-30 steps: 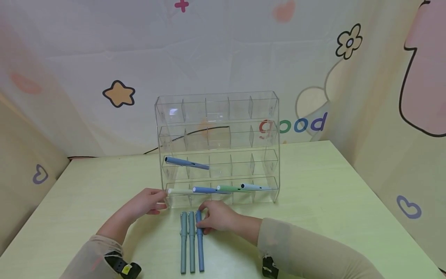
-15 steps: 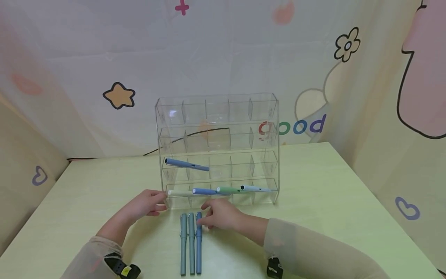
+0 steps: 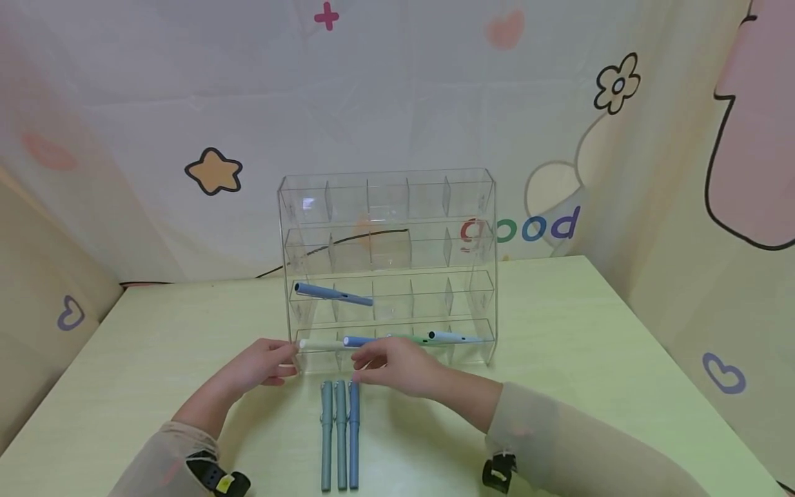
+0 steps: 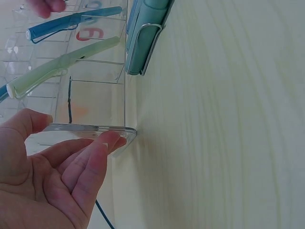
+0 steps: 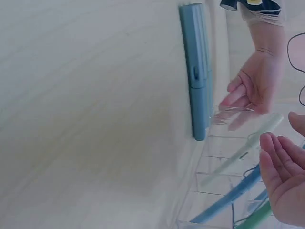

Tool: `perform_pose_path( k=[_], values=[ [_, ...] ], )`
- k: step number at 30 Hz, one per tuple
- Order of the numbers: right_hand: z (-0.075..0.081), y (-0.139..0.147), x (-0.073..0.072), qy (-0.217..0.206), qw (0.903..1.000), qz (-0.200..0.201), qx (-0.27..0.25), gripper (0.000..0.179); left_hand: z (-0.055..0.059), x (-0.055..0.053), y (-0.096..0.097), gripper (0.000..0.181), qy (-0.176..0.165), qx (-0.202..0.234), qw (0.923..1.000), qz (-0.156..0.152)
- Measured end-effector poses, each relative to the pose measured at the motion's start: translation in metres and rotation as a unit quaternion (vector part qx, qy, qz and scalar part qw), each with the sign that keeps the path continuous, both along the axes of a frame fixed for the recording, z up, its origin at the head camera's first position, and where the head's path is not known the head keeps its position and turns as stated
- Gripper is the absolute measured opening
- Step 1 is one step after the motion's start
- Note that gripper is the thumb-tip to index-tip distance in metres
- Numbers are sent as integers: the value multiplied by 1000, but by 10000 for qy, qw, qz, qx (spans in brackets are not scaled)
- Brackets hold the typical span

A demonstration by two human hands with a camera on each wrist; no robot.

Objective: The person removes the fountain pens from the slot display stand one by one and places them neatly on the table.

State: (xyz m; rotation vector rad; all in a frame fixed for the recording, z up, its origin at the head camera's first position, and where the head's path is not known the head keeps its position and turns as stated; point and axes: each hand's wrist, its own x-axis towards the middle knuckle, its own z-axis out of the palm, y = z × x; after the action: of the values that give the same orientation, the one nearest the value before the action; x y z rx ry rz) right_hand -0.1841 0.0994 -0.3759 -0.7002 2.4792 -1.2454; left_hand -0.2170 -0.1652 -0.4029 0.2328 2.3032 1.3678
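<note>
You have five pens in the rack (image 3: pixel 388 181) and three outside it. On its bottom tier, left to right, lean the pale pen (image 3: pixel 321 344), lower blue pen (image 3: pixel 357 341), green pen (image 3: pixel 413 338) (partly behind your hand) and light blue pen (image 3: pixel 455 337); the upper pen (image 3: pixel 332 294) lies tilted one tier up, at the left. If all the pens belong in the rack, I'd judge you past halfway, with the two teal pens (image 3: pixel 326 442) and the near blue pen (image 3: pixel 354 442) left, side by side on the table (image 3: pixel 546 310).

Your left hand (image 3: pixel 257 366) pinches the rack's lower left side panel, thumb on one face and fingers on the other. Your right hand (image 3: pixel 404 366) reaches in from the right, in front of the bottom tier, fingers loosely bent and holding nothing; the right wrist view shows it apart from the table's pens.
</note>
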Motion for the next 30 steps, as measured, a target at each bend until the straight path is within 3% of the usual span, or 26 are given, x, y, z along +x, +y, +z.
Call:
perform_pose_path(
  k=[6, 15, 30],
  values=[
    [12, 2, -1, 122, 9986, 5, -511, 22, 0, 1, 0, 54, -25, 15, 10000, -41],
    [33, 0, -17, 1000, 9913, -154, -846, 23, -1, 0, -3, 56, -21, -19, 10000, -92],
    [39, -14, -47, 1105, 9898, -609, -661, 36, -1, -2, -2, 60, -66, -23, 9999, -81]
  ],
)
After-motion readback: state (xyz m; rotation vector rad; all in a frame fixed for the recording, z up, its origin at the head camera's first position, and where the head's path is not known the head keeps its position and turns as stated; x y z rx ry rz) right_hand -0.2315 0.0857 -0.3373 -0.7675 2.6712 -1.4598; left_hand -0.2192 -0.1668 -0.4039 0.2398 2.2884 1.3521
